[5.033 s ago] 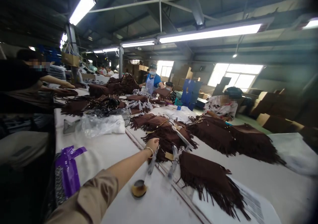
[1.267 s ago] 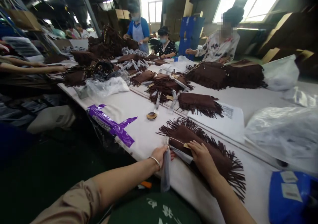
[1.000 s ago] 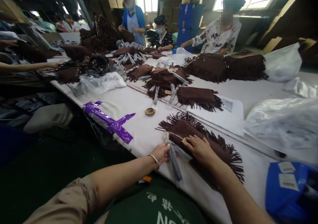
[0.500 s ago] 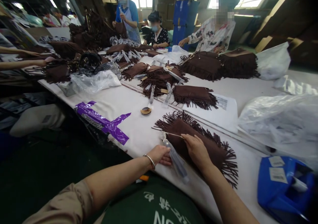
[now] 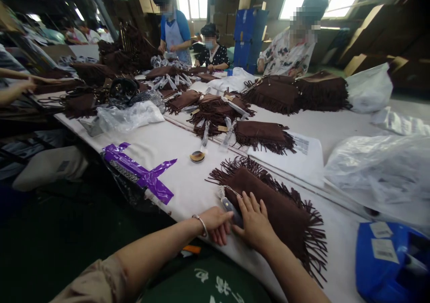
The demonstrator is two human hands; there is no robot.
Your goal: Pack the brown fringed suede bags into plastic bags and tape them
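A brown fringed suede bag (image 5: 278,209) lies flat on the white table (image 5: 188,182) in front of me. My right hand (image 5: 255,223) rests on its near corner with fingers stretched out, pressing on a plastic-wrapped tassel strap (image 5: 228,204). Beside it, my left hand (image 5: 217,222), a bangle at the wrist, has its fingers curled at the near end of that wrapped strap.
More brown fringed bags (image 5: 265,135) and piles (image 5: 295,92) lie farther back. A small round tin (image 5: 197,156), purple tape (image 5: 141,173), clear plastic bags (image 5: 376,168) and a blue box (image 5: 389,258) are nearby. Several other people work along the far and left sides.
I drew one fringed bag from the pile to the near edge. The wrapped strap swung from hanging off the table onto the bag, and my right hand flattened over it.
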